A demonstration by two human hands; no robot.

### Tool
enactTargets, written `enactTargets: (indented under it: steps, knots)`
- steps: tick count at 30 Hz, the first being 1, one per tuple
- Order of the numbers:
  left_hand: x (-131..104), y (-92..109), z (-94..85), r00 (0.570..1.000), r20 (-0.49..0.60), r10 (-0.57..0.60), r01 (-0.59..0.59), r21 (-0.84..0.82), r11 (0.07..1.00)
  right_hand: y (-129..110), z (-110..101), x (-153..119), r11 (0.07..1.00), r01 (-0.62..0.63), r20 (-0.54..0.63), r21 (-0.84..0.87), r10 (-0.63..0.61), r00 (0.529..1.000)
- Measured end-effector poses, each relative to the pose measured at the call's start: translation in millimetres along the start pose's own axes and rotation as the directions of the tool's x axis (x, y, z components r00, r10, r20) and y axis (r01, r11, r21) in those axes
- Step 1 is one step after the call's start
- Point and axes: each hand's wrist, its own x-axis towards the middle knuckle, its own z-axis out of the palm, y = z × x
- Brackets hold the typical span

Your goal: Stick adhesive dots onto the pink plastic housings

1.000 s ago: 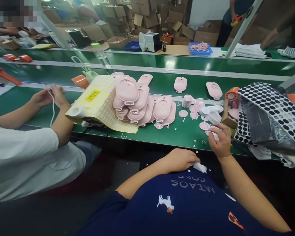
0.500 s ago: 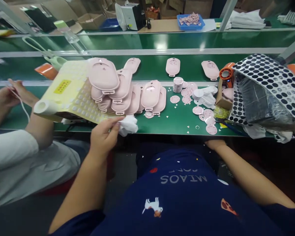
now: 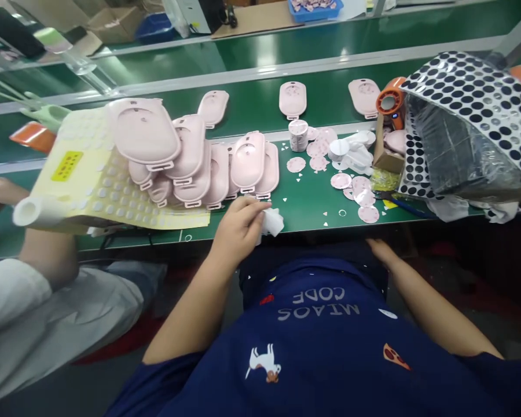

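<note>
My left hand (image 3: 239, 227) pinches a crumpled white cloth (image 3: 272, 222) at the front edge of the green table (image 3: 304, 213). Just beyond it lie overlapping pink lids (image 3: 248, 162), piled higher toward the left. My right hand (image 3: 380, 250) hangs low by the table's edge, its fingers mostly hidden in shadow below. Round pink stickers (image 3: 341, 180) are scattered right of centre, near a sticker roll (image 3: 298, 136) and crumpled white material (image 3: 356, 155). Three more lids stand apart farther back, one of them in the middle (image 3: 292, 100).
A yellow sticker sheet (image 3: 65, 166) and a white roll (image 3: 30, 212) lie at left, beside another person's arm. At right are an orange fan (image 3: 391, 103), a small carton (image 3: 381, 152), blue-handled pliers (image 3: 410, 207) and a dotted sheet (image 3: 469, 95) over a wrapped box.
My left hand has moved right along the table edge with the white cloth. The camera view has shifted, so the table's things sit further left and somewhat tilted.
</note>
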Motion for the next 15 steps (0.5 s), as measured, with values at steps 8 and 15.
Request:
enactTargets:
  steps: [8,15]
  knots:
    - [48,-2,68.8,0.985,0.109,0.134,-0.141,0.062,0.988,-19,-24,-51,0.736,0.058,0.051,0.675,-0.125,0.991]
    - [37,-7,75.3,0.948,0.303,0.094,-0.137,0.124,0.983,-74,-39,-93,0.039,-0.157,0.158,0.987,-0.023,0.987]
